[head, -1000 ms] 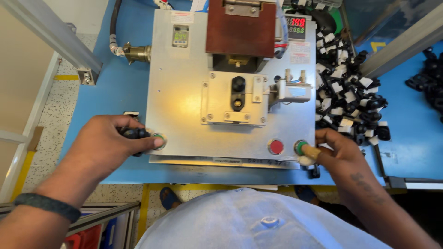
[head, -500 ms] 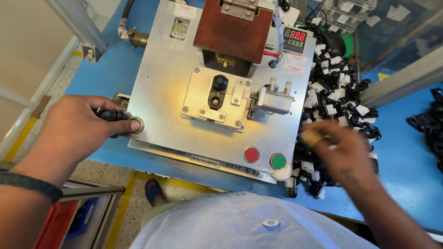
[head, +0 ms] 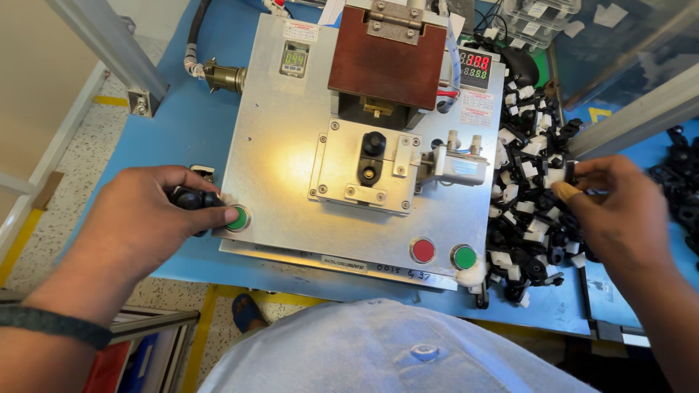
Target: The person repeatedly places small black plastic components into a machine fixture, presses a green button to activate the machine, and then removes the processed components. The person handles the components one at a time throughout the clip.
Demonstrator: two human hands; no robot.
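My left hand point(head: 142, 222) rests at the left edge of the metal machine plate point(head: 284, 167). Its fingers curl around small black parts point(head: 191, 198) and its thumb tip touches the left green button point(head: 238, 217). My right hand point(head: 622, 211) is over the pile of black-and-white clip parts point(head: 528, 218) to the right of the plate, pinching one small clip part point(head: 565, 175) between thumb and fingers. In the middle of the plate a square metal fixture point(head: 342, 182) holds a black piece point(head: 370, 156) under a brown press head point(head: 386, 65).
A red button point(head: 422, 250) and a second green button point(head: 464, 257) sit at the plate's front right. Two small digital displays point(head: 477, 67) point(head: 295, 58) are at the back. A slanted aluminium bar point(head: 633, 109) crosses above the pile, and more black parts point(head: 681, 189) lie at the far right.
My right hand left the right green button, moved right and back into the clip pile, and closed on a clip. My left hand stayed at the left green button.
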